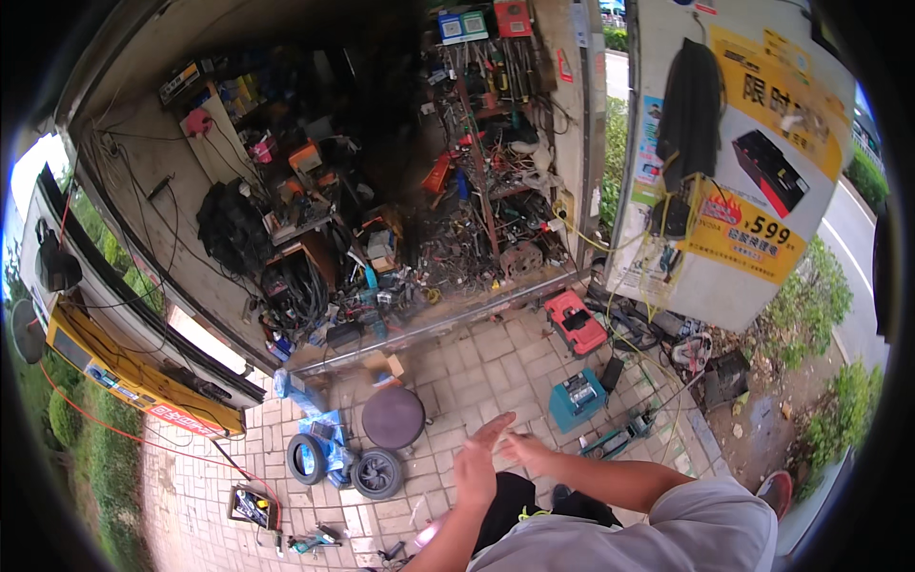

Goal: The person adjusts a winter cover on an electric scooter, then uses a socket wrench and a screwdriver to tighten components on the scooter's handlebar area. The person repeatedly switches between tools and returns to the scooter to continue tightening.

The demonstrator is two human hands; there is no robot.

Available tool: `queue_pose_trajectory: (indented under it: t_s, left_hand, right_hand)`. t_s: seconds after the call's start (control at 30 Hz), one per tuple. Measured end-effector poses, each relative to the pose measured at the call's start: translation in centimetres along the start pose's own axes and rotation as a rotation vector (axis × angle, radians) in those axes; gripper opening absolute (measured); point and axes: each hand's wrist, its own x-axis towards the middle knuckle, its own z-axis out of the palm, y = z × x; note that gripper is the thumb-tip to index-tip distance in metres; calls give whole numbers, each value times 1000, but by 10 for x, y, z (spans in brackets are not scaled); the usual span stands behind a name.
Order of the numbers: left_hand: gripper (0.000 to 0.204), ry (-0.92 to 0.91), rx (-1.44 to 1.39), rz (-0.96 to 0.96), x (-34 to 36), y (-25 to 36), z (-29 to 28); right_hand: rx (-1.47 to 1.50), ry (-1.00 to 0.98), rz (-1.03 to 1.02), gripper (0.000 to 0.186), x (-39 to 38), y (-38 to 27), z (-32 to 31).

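Observation:
My left hand (479, 452) is raised in front of my body, its fingers stretched out toward the upper right. Close beside it is my right hand (530, 452), its fingers reaching toward the left palm. I see nothing held in either hand. Whether the hands touch is too small to tell. Past my left hand stands a round dark stool (393, 418). Left of it, a small wheel with a tyre (377, 474) and a loose tyre (306, 459) lie by blue plastic packaging (329, 434). A teal tool case (578, 398) sits beyond my right hand.
Ahead opens a cluttered workshop stall with a metal sill (429, 326) and tool shelves. A red case (575, 322) stands near the sill. A box of tools (253, 506) and a teal power tool (315, 541) lie at lower left. Cables and dark parts crowd the right.

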Motion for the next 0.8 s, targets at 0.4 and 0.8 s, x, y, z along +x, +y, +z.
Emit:
queue_pose_trajectory:
  t_s: [0.4, 0.8]
  left_hand:
    - [55, 384, 938, -888, 66, -249, -312]
    - [49, 652, 1017, -724, 337, -256, -431]
  right_hand:
    - [-399, -373, -672, 32, 152, -294, 20]
    - [-94, 215, -696, 30, 282, -570, -6]
